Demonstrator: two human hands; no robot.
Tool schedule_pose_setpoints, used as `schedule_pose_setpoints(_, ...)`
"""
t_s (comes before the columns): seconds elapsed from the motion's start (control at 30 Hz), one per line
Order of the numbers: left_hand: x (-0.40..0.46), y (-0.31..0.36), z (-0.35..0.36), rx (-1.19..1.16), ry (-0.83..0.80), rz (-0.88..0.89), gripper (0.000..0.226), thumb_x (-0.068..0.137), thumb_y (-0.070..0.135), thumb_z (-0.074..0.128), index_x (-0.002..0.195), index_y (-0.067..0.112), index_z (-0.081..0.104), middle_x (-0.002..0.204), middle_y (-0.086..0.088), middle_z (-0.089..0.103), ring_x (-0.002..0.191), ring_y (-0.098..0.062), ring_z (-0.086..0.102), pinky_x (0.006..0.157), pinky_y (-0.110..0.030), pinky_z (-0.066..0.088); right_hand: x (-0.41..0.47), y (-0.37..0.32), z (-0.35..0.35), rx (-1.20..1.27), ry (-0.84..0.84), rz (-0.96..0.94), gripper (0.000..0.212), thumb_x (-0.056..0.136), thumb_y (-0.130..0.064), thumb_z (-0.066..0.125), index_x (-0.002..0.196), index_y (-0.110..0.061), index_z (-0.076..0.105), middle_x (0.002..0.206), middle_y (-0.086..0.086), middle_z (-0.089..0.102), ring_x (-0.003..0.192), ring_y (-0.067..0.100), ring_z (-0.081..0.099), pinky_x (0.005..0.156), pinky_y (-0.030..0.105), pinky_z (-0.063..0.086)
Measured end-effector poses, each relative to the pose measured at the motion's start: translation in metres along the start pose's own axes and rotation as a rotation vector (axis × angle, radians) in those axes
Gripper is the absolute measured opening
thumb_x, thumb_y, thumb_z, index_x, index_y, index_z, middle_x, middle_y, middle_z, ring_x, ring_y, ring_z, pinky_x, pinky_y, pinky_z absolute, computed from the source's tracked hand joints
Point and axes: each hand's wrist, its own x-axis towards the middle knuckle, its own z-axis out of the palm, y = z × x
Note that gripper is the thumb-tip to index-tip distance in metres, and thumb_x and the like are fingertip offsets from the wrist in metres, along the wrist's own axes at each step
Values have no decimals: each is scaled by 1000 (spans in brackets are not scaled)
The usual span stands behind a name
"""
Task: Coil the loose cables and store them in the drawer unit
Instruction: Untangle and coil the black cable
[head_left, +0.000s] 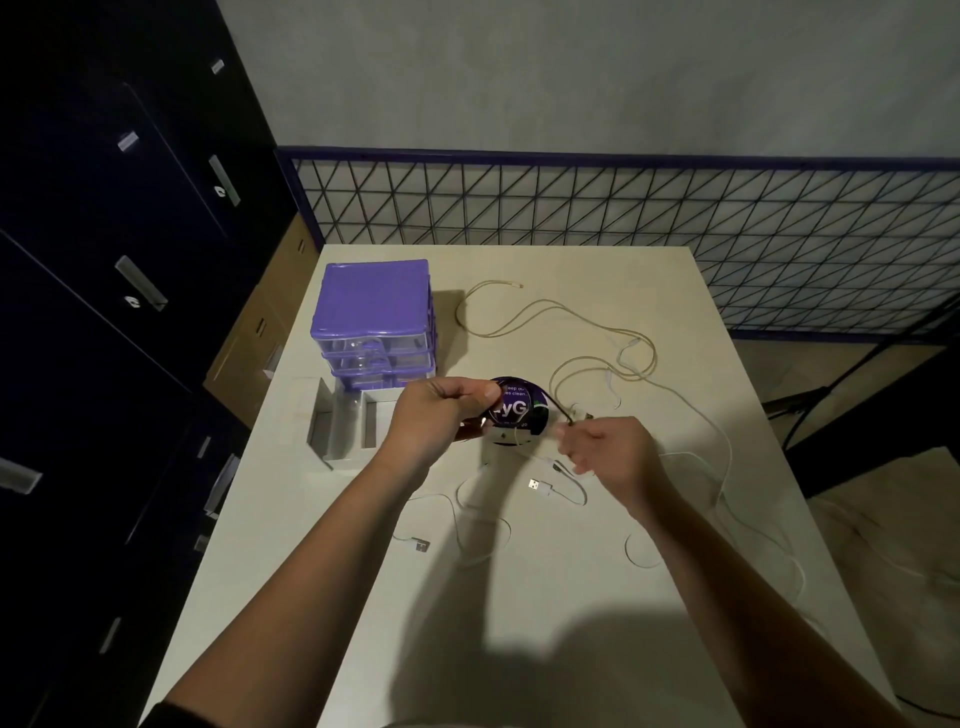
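Two hands up over the table (519, 597), working one cable. Left hand (441, 415) has its fingers curled round a round purple disc with white print (511, 408), held off the surface; looks like a reel or cable winder, can't confirm. Right hand (608, 457) pinches a thin dark cable (558, 410) near its plug end, fingers curled on it, just beside the disc. Judgement: disc kept steady in one hand so the other can feed or wind cable round it, hence both raised and close together.

Several loose cables not yet coiled: a beige one (519, 312) sprawled behind, toward the purple drawer unit (374, 322); white ones (722, 452) trailing off the right edge; a white USB plug (537, 487) lying just under the right hand, another (418, 545) nearer the left forearm.

Drawer unit stands at back left, three clear drawers in it look closed. One clear drawer (374, 421) sits pulled out on the table in front, likely waiting for coils. Nothing stored yet, as far as visible. Early stage.
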Motion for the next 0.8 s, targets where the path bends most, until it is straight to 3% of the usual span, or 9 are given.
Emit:
schedule_pose_setpoints(0.13,0,0,4,9,-15,0,5,86,10,70,85,10,75,81,-7,72,68,-16,64,68,-24,57,-5,-19,6,591,-113,118,20,93,-13,58,99,3,69,75,9,64,62,14,55,65,26,52)
schedule_pose_setpoints(0.27,1,-2,7,23,-6,19,10,86,9,70,79,14,75,76,-5,72,68,-17,64,71,-26,58,-2,-27,11,864,-177,220,22,97,-14,50,104,1,64,81,8,59,72,18,56,70,28,55)
schedule_pose_setpoints(0.4,3,-2,6,12,21,17,12,85,9,71,77,16,75,69,0,72,63,-15,63,70,-26,57,-1,-32,10,975,-235,268,24,99,-18,46,101,-2,65,84,9,61,79,20,61,73,28,58)
schedule_pose_setpoints(0.57,3,1,9,5,10,25,12,86,8,70,78,17,74,66,4,71,60,-11,62,66,-20,56,0,-34,10,940,-271,264,24,101,-21,41,96,-7,60,94,17,65,80,25,62,69,30,57)
schedule_pose_setpoints(0.7,3,0,10,16,12,34,15,86,9,70,77,19,75,68,4,72,63,-13,63,67,-21,57,-1,-38,11,872,-296,240,23,102,-21,37,93,-11,56,82,8,64,63,16,56,63,25,45)
schedule_pose_setpoints(0.8,3,1,12,6,22,48,14,86,8,69,77,18,74,67,4,72,61,-9,63,66,-21,57,-3,-41,12,843,-388,240,24,100,-21,37,102,-11,59,78,3,63,62,14,47,62,26,34)
